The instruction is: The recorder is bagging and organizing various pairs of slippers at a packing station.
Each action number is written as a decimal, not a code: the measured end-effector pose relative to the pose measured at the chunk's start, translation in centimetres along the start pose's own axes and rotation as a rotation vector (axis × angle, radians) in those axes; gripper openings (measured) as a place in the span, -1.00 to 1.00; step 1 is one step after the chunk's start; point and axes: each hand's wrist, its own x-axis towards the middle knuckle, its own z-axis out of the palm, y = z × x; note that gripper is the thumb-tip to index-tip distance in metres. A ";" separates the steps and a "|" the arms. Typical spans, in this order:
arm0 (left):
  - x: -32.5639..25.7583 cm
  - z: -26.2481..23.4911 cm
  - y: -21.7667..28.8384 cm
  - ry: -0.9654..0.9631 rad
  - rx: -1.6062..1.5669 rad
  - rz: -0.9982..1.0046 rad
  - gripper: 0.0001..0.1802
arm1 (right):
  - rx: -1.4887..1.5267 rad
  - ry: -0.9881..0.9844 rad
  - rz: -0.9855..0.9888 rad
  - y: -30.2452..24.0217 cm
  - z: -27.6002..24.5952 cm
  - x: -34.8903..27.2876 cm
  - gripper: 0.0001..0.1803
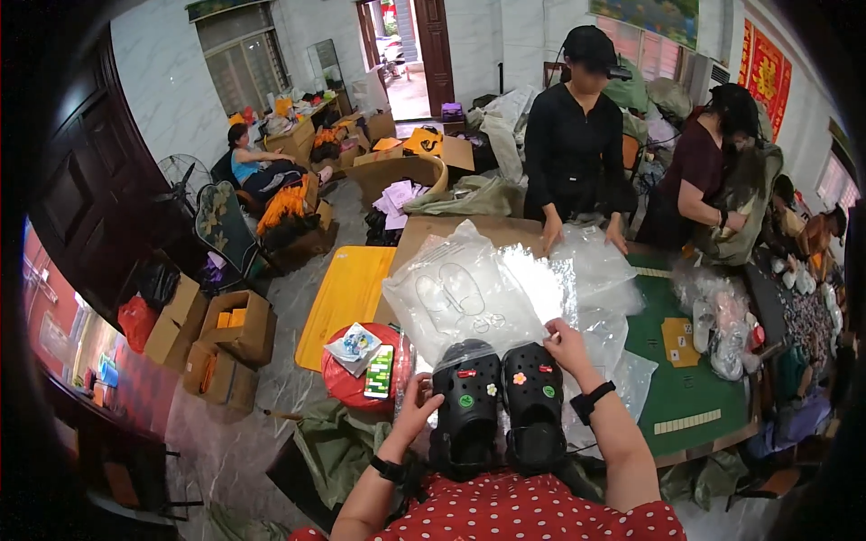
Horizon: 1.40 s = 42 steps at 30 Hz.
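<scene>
A pair of black clogs with small charms lies side by side in front of me, the left clog [465, 406] next to the right clog [534, 406]. Their toes meet the lower edge of a clear plastic bag [460, 293] printed with a shoe outline. My right hand [566, 348] pinches the bag's edge beside the right clog's toe. Curled at the left clog's outer side, my left hand [416, 410] appears to grip the film there, partly hidden by its own fingers.
A phone [379, 371] and a small packet [354, 349] rest on a red round stool [338, 379]. More clear bags [595, 338] lie to the right, near a green table surface [667, 397]. Across the table stands a co-worker [577, 144]; another person [699, 180] handles a sack.
</scene>
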 end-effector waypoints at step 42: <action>0.6 1.2 0.8 -0.033 0.083 -0.053 -0.60 | 1.416 -0.126 0.295 3.8 -1.5 -8.0 -0.37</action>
